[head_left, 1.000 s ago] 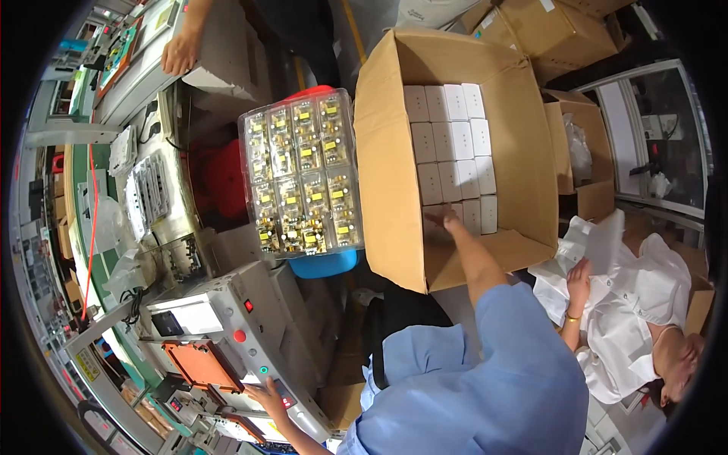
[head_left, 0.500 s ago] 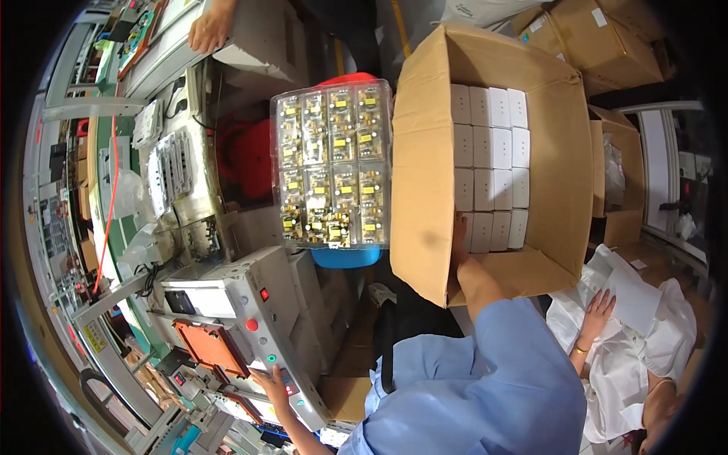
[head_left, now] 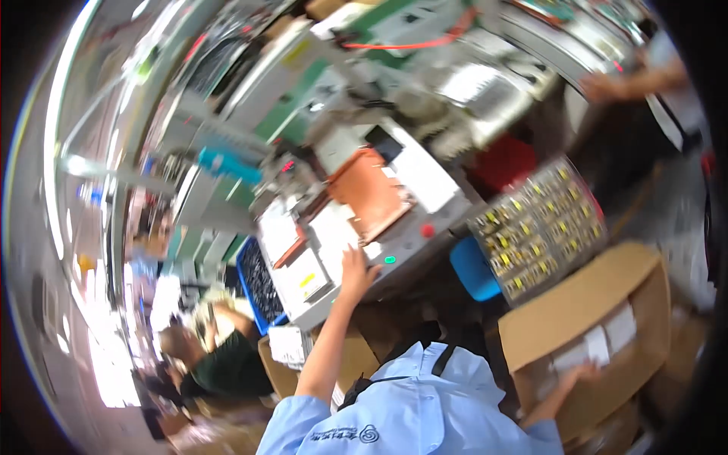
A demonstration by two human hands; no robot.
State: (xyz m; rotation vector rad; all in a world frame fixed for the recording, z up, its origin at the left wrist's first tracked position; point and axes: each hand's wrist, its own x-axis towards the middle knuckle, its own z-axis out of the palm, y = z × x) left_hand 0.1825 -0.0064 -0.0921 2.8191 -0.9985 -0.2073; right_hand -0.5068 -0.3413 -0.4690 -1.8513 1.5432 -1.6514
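Observation:
My left hand (head_left: 355, 274) lies with fingers apart at the front edge of a light grey bench machine (head_left: 444, 227), beside its green-lit button (head_left: 390, 259). It holds nothing that I can see. An orange-brown plate (head_left: 371, 193) sits on the machine just beyond that hand. My right hand (head_left: 578, 377) reaches into an open cardboard box (head_left: 569, 311) at the right. Its fingers are close to small white boxes (head_left: 597, 345) standing inside. Motion blur hides whether the fingers grip one of them.
A clear tray of circuit boards (head_left: 535, 231) rests beyond the cardboard box, above a blue bin (head_left: 474, 269). Left of the machine stands a blue crate (head_left: 258, 284) of dark small parts. One person (head_left: 220, 356) is at the left; another person's arm (head_left: 637, 82) reaches in at far right.
The view has swung left, so the machine is now central and the cardboard box lower right. My left hand stays at the machine's front, my right hand in the box.

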